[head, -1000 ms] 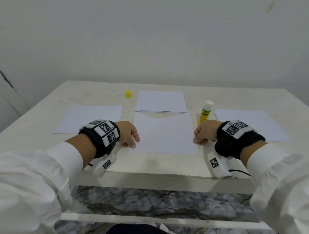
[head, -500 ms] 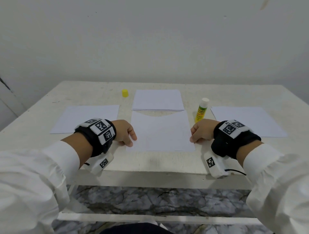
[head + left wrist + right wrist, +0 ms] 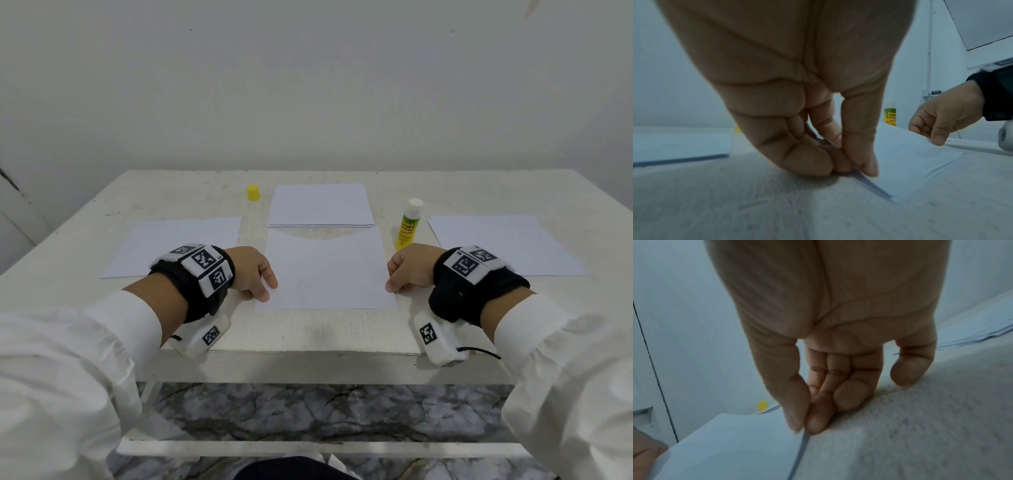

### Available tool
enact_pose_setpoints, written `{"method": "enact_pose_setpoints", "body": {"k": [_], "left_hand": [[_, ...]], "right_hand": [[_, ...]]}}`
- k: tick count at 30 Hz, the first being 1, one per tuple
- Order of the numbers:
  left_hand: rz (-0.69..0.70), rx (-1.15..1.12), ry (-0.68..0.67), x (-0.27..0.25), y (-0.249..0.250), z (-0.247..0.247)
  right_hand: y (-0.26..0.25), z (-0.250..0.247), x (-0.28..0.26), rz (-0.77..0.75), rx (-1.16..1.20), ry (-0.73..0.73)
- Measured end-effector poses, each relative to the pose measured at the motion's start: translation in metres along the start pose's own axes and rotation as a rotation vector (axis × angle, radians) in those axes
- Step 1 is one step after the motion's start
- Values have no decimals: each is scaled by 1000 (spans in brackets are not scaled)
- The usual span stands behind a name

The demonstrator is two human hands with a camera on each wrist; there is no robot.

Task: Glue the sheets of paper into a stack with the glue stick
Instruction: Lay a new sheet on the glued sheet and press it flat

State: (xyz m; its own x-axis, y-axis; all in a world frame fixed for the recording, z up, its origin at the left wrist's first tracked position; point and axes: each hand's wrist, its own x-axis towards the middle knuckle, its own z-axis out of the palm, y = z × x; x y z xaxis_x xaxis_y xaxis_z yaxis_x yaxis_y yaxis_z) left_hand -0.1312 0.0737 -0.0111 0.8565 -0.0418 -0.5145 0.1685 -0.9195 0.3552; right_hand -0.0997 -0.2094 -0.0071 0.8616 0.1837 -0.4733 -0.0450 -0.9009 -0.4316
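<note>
A white sheet of paper (image 3: 325, 270) lies in front of me on the white table (image 3: 308, 332). My left hand (image 3: 267, 287) pinches its left edge between thumb and fingers (image 3: 865, 162); that edge is lifted a little off the table. My right hand (image 3: 394, 284) pinches the right edge with thumb and forefinger (image 3: 818, 421). The sheet (image 3: 731, 447) bows slightly between them. An uncapped yellow-labelled glue stick (image 3: 407, 224) stands upright just beyond my right hand. A thin stack of paper (image 3: 320, 205) lies behind the held sheet.
The yellow glue cap (image 3: 253, 192) stands left of the back stack. One single sheet (image 3: 174, 245) lies to the left of my left wrist and another (image 3: 496, 240) to the right of my right wrist. The table's near edge runs just under my wrists.
The view has shifted slightly. Both hands keep their pinch on the sheet's side edges, in much the same place.
</note>
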Motion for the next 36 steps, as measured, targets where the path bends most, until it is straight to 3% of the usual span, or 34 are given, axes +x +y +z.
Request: {"method": "enact_pose_setpoints", "body": {"k": [10,14,17,36], "left_hand": [[4,-9,6,0,-1,0],[4,-13,6,-1,-1,1],[5,-12,10,-1,-2,0],[22,3,32,-1,-4,0]], "right_hand": [[-8,3,-4,30,-58,18],[-17,6,-10,44,-211,77],[-18,9,-14,42,-186,107],[-15,8,-13,25,-208,35]]}}
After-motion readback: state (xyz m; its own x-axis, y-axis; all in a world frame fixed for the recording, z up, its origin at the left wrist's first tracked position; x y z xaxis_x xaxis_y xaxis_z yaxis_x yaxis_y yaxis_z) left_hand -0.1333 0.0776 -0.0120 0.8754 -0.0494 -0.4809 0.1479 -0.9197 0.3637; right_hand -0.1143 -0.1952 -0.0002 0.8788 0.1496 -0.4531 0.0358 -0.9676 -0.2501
